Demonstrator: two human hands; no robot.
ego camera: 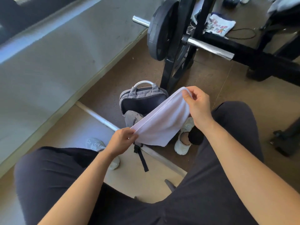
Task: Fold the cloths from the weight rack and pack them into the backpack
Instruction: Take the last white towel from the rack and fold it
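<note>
No text, brand or number could be read anywhere, because the coloured print on the patterned cloth (219,25) beside the weight rack (201,17) was too blurred, and the mark on the pale shoe (95,144) was also unclear.

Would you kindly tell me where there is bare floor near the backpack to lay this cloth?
Bare brown floor lies left of the backpack toward the grey ledge, and right of the rack upright. It is crowded between the shoes, under the held cloth.
</note>
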